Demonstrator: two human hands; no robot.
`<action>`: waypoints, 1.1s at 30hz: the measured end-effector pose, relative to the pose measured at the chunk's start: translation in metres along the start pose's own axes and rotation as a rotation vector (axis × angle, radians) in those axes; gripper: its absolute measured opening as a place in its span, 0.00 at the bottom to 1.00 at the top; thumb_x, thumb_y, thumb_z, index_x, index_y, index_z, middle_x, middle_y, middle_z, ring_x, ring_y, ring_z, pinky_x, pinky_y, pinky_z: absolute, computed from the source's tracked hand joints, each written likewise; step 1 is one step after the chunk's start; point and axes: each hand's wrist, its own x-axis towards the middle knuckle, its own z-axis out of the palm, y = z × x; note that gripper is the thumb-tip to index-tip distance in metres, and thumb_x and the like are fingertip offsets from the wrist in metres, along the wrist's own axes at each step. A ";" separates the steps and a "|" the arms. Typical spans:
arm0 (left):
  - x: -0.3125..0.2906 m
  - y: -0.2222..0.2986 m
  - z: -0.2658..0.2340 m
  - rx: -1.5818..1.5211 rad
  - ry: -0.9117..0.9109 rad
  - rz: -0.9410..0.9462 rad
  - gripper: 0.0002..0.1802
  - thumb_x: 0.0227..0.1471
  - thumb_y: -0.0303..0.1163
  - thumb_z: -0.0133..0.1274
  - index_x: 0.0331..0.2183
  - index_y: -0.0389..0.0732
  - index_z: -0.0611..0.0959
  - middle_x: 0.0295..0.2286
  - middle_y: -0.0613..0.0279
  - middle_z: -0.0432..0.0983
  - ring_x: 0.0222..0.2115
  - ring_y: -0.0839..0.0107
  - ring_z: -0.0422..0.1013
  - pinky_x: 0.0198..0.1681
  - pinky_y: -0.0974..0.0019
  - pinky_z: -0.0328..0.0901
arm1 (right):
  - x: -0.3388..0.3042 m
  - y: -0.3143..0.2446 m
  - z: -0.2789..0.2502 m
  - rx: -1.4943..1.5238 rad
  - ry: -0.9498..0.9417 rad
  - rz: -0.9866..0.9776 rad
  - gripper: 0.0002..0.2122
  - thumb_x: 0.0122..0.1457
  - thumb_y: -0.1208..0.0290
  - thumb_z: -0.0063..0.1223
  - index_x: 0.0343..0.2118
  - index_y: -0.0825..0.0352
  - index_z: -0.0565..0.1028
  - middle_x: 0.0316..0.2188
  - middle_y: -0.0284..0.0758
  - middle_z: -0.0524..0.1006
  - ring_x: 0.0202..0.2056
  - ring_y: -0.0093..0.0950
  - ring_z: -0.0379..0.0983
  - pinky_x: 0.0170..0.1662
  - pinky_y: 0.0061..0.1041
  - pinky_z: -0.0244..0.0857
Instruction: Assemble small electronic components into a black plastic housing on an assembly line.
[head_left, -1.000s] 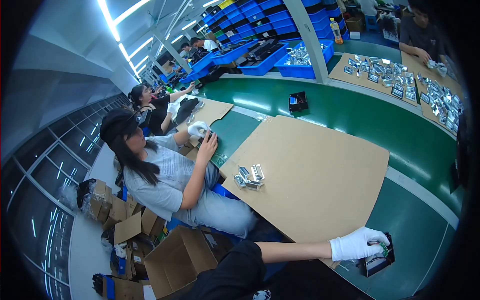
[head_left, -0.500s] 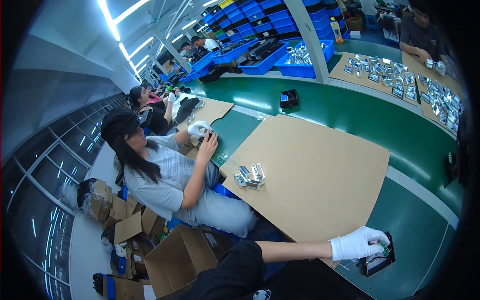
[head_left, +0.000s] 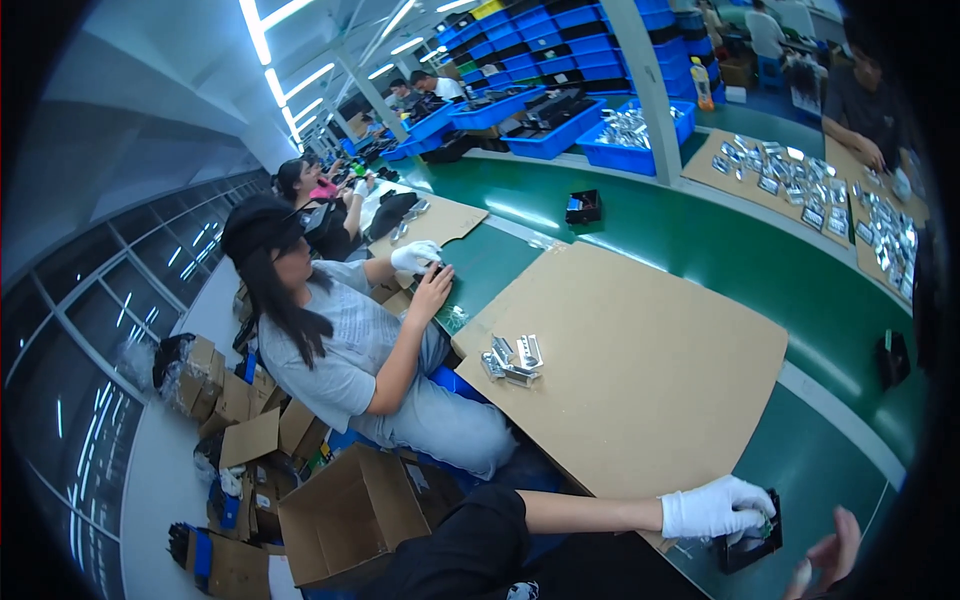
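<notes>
My left hand (head_left: 715,508), in a white glove, reaches over a small open black box (head_left: 752,552) at the table's lower right. Its fingers are bent down into the box and closed on a green circuit board (head_left: 768,528), mostly hidden under them. Beside the box, at the lower right, is my bare right hand (head_left: 832,558), with fingers and thumb apart and nothing between them. Left of centre, several shiny metal brackets (head_left: 515,362) lie in a small group on a brown cardboard sheet (head_left: 640,350).
A co-worker (head_left: 310,330) sits at my left. An open carton (head_left: 350,515) stands on the floor below. Other black boxes (head_left: 583,207) (head_left: 892,358) rest on the green bench. Blue bins (head_left: 620,155) and many metal parts (head_left: 785,180) are across it.
My right hand has come into view at the lower right. My left hand stays at the black box, its fingers lower over the circuit board. The whole view has shifted slightly.
</notes>
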 end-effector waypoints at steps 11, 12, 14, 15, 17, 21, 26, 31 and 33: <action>0.004 -0.042 0.012 -0.122 0.001 0.206 0.09 0.63 0.26 0.49 0.39 0.34 0.82 0.30 0.60 0.80 0.21 0.69 0.70 0.29 0.67 0.67 | 0.026 -0.084 0.073 0.683 -0.336 0.862 0.22 0.60 0.74 0.59 0.58 0.69 0.77 0.30 0.38 0.80 0.23 0.25 0.68 0.27 0.24 0.66; 0.004 -0.044 0.011 -0.081 0.045 0.226 0.09 0.62 0.27 0.50 0.40 0.35 0.82 0.30 0.59 0.80 0.21 0.69 0.70 0.29 0.66 0.67 | 0.023 -0.083 0.071 0.667 -0.350 0.859 0.21 0.60 0.74 0.59 0.57 0.70 0.78 0.30 0.38 0.80 0.23 0.24 0.68 0.27 0.24 0.66; 0.005 -0.049 0.009 0.000 0.131 0.263 0.09 0.62 0.28 0.50 0.40 0.35 0.82 0.29 0.58 0.80 0.21 0.68 0.70 0.29 0.66 0.67 | 0.019 -0.078 0.065 0.634 -0.377 0.855 0.19 0.61 0.73 0.59 0.54 0.71 0.79 0.29 0.37 0.80 0.23 0.24 0.68 0.26 0.23 0.66; 0.005 -0.051 0.008 0.040 0.173 0.281 0.09 0.62 0.28 0.50 0.41 0.35 0.82 0.29 0.58 0.80 0.21 0.67 0.70 0.29 0.65 0.67 | 0.018 -0.076 0.062 0.617 -0.391 0.855 0.18 0.61 0.72 0.60 0.53 0.72 0.80 0.28 0.37 0.80 0.23 0.24 0.68 0.26 0.23 0.66; 0.006 -0.051 0.010 0.048 0.179 0.300 0.09 0.62 0.28 0.50 0.41 0.36 0.82 0.29 0.58 0.80 0.21 0.66 0.71 0.29 0.65 0.67 | 0.033 -0.088 0.047 0.617 -0.421 0.805 0.17 0.61 0.72 0.60 0.51 0.72 0.81 0.28 0.37 0.80 0.23 0.24 0.68 0.26 0.23 0.66; 0.003 -0.045 0.010 0.074 0.203 0.362 0.10 0.62 0.30 0.51 0.42 0.36 0.82 0.29 0.57 0.80 0.23 0.64 0.72 0.30 0.63 0.68 | 0.062 -0.110 0.030 0.611 -0.515 0.649 0.15 0.60 0.71 0.61 0.48 0.72 0.83 0.27 0.35 0.80 0.23 0.24 0.67 0.26 0.23 0.66; 0.003 -0.041 0.004 0.147 0.088 0.231 0.12 0.62 0.31 0.51 0.43 0.37 0.82 0.33 0.56 0.82 0.27 0.61 0.74 0.35 0.62 0.70 | 0.044 -0.081 0.044 0.252 -0.588 0.401 0.12 0.60 0.70 0.62 0.45 0.69 0.83 0.29 0.37 0.81 0.25 0.28 0.72 0.31 0.25 0.68; 0.000 -0.035 0.005 0.331 0.023 0.053 0.16 0.63 0.32 0.51 0.48 0.37 0.82 0.35 0.57 0.83 0.30 0.60 0.75 0.38 0.64 0.71 | 0.040 -0.084 0.043 -0.093 -0.604 0.224 0.10 0.61 0.70 0.62 0.43 0.67 0.83 0.31 0.38 0.82 0.29 0.35 0.77 0.35 0.28 0.71; -0.006 -0.040 0.010 0.145 0.114 0.091 0.19 0.62 0.34 0.52 0.52 0.37 0.81 0.34 0.57 0.83 0.30 0.62 0.76 0.39 0.65 0.71 | 0.046 -0.095 0.044 -0.162 -0.559 0.247 0.09 0.62 0.70 0.61 0.43 0.67 0.82 0.33 0.39 0.83 0.31 0.37 0.78 0.37 0.29 0.72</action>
